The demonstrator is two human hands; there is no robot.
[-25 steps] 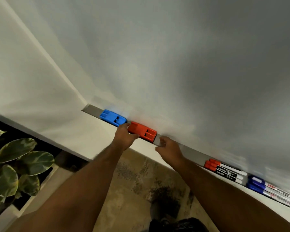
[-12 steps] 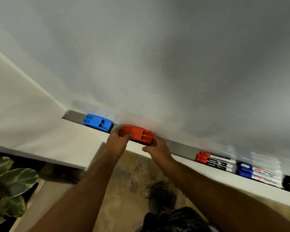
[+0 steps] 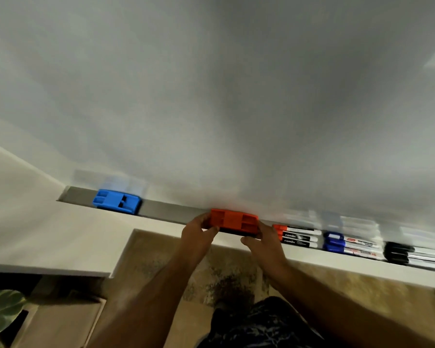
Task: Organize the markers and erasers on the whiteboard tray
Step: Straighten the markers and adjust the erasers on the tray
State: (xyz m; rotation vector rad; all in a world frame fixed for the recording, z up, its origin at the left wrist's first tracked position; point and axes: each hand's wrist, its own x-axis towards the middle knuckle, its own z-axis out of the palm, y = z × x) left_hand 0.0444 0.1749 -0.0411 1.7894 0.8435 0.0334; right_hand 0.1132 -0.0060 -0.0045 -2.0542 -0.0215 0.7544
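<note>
Both hands are clamped on the red eraser (image 3: 234, 220), the left hand (image 3: 197, 236) pinching its left end, the right hand (image 3: 264, 241) gripping its right end, thumb tucked under the front edge. The eraser sits on the tray (image 3: 171, 209), against the whiteboard (image 3: 236, 96). Just right of the eraser lie the red markers (image 3: 296, 236), then the blue markers (image 3: 349, 244), then the black markers (image 3: 414, 254), all in neat bundles. Well left of the eraser, the blue eraser (image 3: 117, 200) sits alone with bare tray between.

The step looks like placing this eraser in its final spot. Best done low and level: keep the felt flat on the tray, back edge square to the board, and stop short of the red markers so they don't get nudged out of line. Release both ends together, or it may twist. The blue one probably wants bringing alongside next.
</note>
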